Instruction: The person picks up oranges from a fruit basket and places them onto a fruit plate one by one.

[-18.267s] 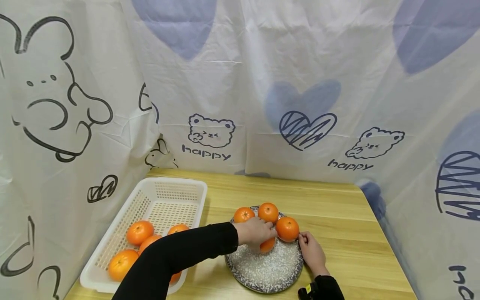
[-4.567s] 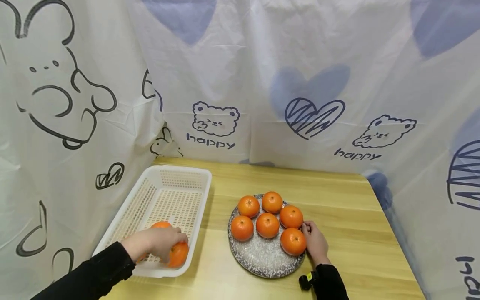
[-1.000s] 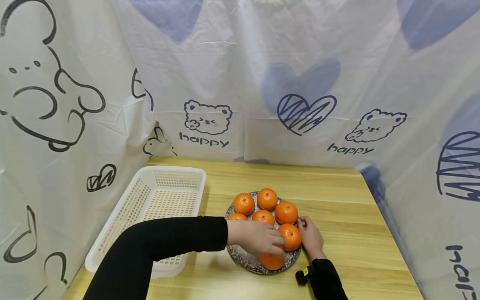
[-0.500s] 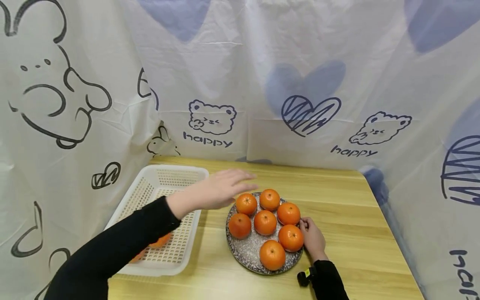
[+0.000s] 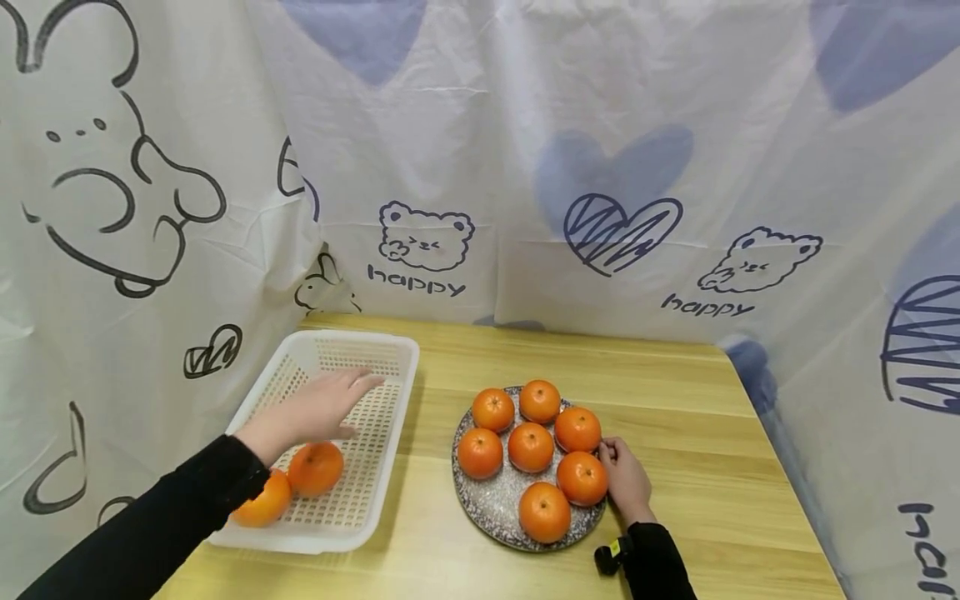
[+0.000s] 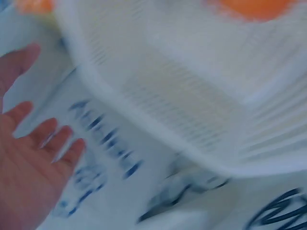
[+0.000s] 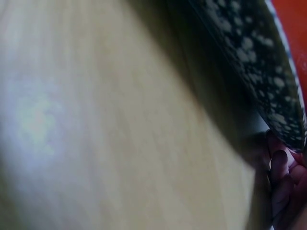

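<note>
My left hand point(image 5: 318, 407) hangs over the white plastic basket point(image 5: 410, 375), fingers spread and holding nothing. Two oranges lie in the basket's near left part, one orange point(image 5: 317, 468) just below the hand and the other orange point(image 5: 264, 502) partly behind the sleeve. In the left wrist view the left hand point(image 6: 33, 163) shows an empty palm. At the right, my right hand point(image 5: 627, 482) pinches the rim of a round speckled grey plate point(image 5: 498, 504). The right wrist view shows its curled fingers point(image 7: 279, 165) under the rim. Several oranges point(image 5: 531, 446) sit on the plate.
Basket and plate stand side by side on a light wooden table point(image 5: 660, 392), a strip of wood between them. A white printed curtain point(image 5: 480, 125) rises behind the table and along both sides. A small black device point(image 5: 609, 557) sits at the right wrist.
Over the last second my left hand has released an orange at the plate's near edge and swung left over the basket. Earlier, the plate held fewer oranges. The right hand keeps its place at the rim.
</note>
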A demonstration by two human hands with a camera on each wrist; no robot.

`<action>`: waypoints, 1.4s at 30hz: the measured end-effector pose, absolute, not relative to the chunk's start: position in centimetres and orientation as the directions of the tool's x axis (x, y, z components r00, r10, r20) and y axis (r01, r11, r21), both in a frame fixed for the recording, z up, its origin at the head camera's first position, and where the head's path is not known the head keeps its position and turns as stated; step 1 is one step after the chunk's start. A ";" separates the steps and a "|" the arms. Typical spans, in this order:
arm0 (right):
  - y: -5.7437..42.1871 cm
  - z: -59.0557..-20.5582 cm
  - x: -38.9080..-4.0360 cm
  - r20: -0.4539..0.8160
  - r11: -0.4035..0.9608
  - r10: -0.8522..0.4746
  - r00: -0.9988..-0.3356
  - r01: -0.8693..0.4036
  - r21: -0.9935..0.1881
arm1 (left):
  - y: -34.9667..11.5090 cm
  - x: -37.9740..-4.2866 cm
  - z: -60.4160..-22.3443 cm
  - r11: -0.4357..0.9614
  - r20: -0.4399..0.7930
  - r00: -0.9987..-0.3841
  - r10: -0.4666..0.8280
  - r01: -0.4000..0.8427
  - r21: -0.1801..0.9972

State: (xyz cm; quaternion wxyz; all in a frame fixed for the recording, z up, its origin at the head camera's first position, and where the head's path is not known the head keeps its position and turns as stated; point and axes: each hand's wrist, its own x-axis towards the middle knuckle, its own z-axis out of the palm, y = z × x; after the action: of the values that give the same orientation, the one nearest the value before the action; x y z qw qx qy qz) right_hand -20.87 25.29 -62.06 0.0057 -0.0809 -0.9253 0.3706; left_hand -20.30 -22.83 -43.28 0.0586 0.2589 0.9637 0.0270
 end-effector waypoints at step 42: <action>25.1 -62.2 -20.9 -0.044 0.714 0.167 -0.985 0.152 -0.684 | -14.0 -19.8 -38.0 0.884 -0.196 -0.867 0.458 0.468 -0.005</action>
State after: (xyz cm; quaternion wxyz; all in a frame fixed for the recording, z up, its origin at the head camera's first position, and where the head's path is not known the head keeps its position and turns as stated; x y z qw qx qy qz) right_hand -20.95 25.12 -62.17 0.0105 -0.0860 -0.9256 0.3685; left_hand -19.84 -13.99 -37.99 0.0952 0.2398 0.9658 -0.0262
